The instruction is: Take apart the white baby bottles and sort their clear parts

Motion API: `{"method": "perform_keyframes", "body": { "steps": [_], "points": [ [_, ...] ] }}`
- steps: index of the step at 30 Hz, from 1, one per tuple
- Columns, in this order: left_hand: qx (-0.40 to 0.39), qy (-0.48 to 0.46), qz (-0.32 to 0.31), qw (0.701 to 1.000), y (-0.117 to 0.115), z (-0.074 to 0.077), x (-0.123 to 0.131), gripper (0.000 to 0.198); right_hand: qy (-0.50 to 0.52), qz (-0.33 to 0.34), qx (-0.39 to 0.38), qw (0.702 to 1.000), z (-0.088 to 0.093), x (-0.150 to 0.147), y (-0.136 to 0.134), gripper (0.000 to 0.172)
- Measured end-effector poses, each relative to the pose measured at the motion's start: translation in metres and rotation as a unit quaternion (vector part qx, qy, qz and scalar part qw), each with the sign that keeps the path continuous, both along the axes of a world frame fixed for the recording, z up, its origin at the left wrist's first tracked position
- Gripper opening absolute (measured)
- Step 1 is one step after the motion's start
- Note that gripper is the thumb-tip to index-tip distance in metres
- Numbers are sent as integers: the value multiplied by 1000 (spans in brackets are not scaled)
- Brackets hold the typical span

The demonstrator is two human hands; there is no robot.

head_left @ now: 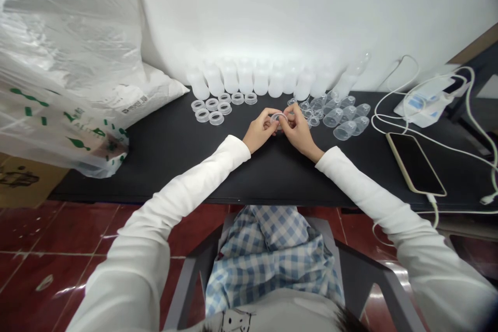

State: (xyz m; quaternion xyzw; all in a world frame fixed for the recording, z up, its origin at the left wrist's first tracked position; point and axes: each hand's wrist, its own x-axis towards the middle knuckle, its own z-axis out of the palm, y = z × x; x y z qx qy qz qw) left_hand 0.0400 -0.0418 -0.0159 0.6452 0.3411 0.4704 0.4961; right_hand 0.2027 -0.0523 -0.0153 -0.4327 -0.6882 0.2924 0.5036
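Note:
My left hand (263, 128) and my right hand (299, 130) meet over the middle of the black table, both closed on one clear ring (278, 116). Several clear rings (217, 118) lie loose to the left of my hands. Just right of my right hand are several small clear nipples (307, 113), partly hidden by it. Beyond them several clear domed caps (344, 130) lie on the table. A row of frosted bottles (260, 79) stands upright along the wall, with a clear-capped bottle (352, 75) at its right end.
Plastic bags (78, 52) fill the left side of the black table (171, 171). At the right lie a phone (416, 164) on a charging cable, loose white cables and a white power strip (426, 99). A cardboard box (27, 179) sits at far left.

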Motion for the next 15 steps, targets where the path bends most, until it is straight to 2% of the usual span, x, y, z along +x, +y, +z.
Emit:
{"method": "perform_keyframes", "body": {
  "steps": [8,12,15],
  "points": [
    [-27,-35,-18,999,0,-2,2,24,-38,-41,42,998,9,-3,-7,43],
    [-12,-23,19,999,-2,0,1,19,-52,-26,41,997,7,-4,-7,42],
    [4,-23,58,998,-2,0,0,14,-39,12,20,999,4,-4,-5,44]
  ]
}}
